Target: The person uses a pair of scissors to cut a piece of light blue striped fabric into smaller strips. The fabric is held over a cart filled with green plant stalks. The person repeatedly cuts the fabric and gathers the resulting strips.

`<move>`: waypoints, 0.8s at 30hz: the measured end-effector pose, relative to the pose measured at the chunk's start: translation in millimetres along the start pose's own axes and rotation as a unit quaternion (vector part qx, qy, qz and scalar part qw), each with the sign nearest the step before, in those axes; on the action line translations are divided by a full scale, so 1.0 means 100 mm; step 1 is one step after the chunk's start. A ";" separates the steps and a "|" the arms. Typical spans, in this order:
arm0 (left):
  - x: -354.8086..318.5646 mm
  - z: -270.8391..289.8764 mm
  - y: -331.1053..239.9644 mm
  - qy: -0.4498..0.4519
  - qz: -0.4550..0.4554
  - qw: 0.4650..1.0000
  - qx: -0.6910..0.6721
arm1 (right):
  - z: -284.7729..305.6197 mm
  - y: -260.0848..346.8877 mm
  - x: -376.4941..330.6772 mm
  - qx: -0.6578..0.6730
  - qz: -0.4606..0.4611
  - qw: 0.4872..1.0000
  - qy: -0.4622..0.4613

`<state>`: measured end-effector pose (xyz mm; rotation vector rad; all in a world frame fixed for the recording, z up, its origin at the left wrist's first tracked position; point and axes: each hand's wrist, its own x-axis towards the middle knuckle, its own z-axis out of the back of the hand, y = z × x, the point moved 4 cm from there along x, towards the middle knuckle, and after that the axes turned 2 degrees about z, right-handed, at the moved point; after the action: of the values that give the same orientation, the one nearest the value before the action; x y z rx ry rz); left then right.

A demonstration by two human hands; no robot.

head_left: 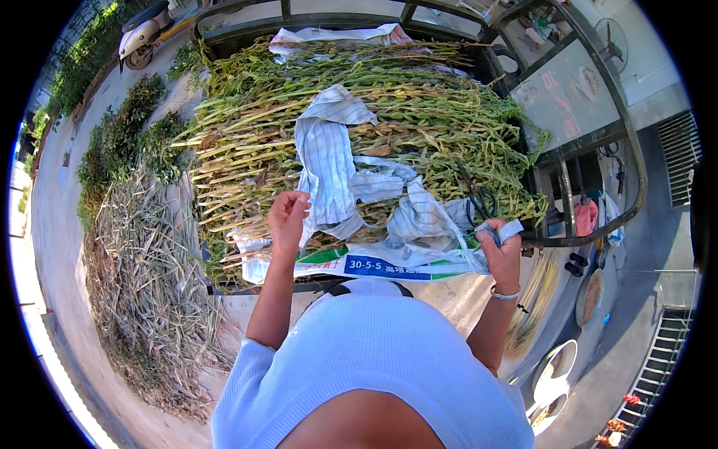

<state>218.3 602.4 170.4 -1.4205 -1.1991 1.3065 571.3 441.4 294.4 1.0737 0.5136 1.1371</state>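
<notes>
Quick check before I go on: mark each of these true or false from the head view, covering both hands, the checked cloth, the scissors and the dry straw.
1. The left hand touches the pale blue checked cloth. True.
2. The right hand is empty. False: it grips a strip of that cloth.
3. The black-handled scissors lie on the heap of green stalks, near the right hand. True.
4. The pile of dry straw lies on the person's right. False: it lies on the ground to the left.
5. The stalks rest on bare ground. False: they fill a metal-framed cart.
</notes>
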 end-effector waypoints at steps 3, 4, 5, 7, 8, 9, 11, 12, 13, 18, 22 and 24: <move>0.67 0.28 -0.04 -0.052 -0.076 0.994 0.060 | 0.37 0.02 -0.05 -0.129 -0.025 0.981 -0.140; 0.85 0.26 -0.11 -0.056 -0.103 0.988 0.103 | 0.47 -0.04 -0.14 -0.056 -0.041 0.979 -0.190; 1.02 0.15 -0.19 -0.065 -0.159 0.976 0.133 | 0.52 -0.14 -0.18 0.041 -0.073 0.977 -0.198; 1.37 -0.12 -0.31 -0.074 -0.222 0.946 0.223 | 0.53 -0.37 -0.30 0.233 -0.134 0.939 -0.213; 1.54 -0.26 -0.33 -0.080 -0.227 0.929 0.280 | 0.53 -0.39 -0.33 0.142 -0.121 0.958 -0.218; 1.68 -0.42 -0.38 -0.078 -0.264 0.901 0.336 | 0.50 -0.39 -0.32 0.049 -0.104 0.969 -0.219; 1.89 -0.76 -0.48 -0.077 -0.335 0.828 0.444 | 0.46 -0.32 -0.32 -0.135 -0.056 0.970 -0.191; 1.99 -0.93 -0.48 -0.055 -0.350 0.814 0.459 | 0.46 -0.31 -0.34 -0.153 -0.029 0.975 -0.158; 2.08 -1.09 -0.49 -0.035 -0.365 0.800 0.475 | 0.44 -0.31 -0.34 -0.170 -0.002 0.978 -0.123; 2.24 -1.74 -0.37 0.074 -0.352 0.679 0.639 | 0.50 -0.45 -0.40 -0.174 -0.042 0.981 -0.080; 2.39 -1.84 -0.02 0.174 -0.290 0.606 0.720 | 0.57 -0.47 -0.40 -0.141 -0.047 0.979 -0.140; 2.48 -1.74 0.08 0.176 -0.225 0.703 0.652 | 0.61 -0.53 -0.39 -0.114 -0.040 0.979 -0.166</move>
<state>391.7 848.5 133.2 -0.2269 -0.1040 1.0128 629.7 379.2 267.5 1.0055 0.1565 0.8988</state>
